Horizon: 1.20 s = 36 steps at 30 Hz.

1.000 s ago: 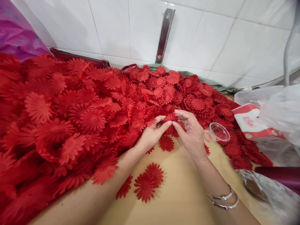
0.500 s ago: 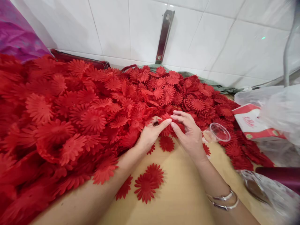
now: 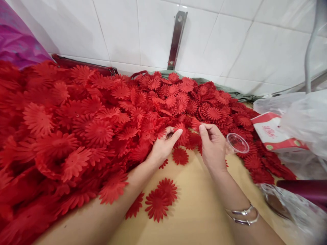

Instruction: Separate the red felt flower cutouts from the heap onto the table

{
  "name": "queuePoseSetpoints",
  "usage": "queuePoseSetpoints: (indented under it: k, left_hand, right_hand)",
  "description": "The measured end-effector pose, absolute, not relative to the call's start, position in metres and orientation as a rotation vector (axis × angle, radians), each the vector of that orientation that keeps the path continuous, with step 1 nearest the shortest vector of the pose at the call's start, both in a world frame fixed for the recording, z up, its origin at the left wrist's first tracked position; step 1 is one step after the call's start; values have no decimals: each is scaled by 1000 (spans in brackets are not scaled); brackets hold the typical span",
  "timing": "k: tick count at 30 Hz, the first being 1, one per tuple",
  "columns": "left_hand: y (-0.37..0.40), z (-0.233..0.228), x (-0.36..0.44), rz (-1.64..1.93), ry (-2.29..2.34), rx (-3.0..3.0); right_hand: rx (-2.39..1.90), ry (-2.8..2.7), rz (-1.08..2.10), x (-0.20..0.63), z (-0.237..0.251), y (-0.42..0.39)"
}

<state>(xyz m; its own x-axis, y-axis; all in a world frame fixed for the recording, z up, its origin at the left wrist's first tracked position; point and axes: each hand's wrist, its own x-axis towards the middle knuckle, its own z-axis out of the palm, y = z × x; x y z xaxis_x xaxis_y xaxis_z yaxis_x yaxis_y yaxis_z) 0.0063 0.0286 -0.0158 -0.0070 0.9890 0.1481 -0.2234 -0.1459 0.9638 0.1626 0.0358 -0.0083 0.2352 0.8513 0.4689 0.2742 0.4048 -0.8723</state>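
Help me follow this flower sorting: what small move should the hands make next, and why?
Probably draw the right hand back toward the bare tan tabletop, lifting its pinched red fabric daisy piece free. The left hand holds another red fabric flower at the edge of the big red flower pile, and the two pieces look just separated.

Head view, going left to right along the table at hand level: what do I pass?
Red flower pile → left hand → right hand → clear cup → red-and-white packet → plastic bag.
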Motion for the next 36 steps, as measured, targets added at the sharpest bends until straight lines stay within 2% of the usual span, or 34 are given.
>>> queuePoseSetpoints:
  k: [4, 11, 16, 19, 29, 36]
  left_hand:
    - [27, -17, 8, 1343, 1035, 1229]
    - [22, -10, 8, 1351, 1015, 1351]
    - [25, -10, 6, 1450, 1031, 1247]
    - [26, -12, 5, 1474, 1059, 1216]
    - [26, -18, 6, 1428, 1026, 1233]
    - [26, -15, 4, 1420, 1164, 1294]
  right_hand:
    - [-1166, -1412, 381, 156, 5, 24]
    - [-946, -1502, 657, 143, 14, 12]
    - [-1027, -1638, 401, 150, 6, 21]
    - [-1085, -1710, 397, 152, 4, 24]
    - [-1044, -1405, 698, 158, -13, 35]
    - [-1025, -1217, 727, 164, -19, 44]
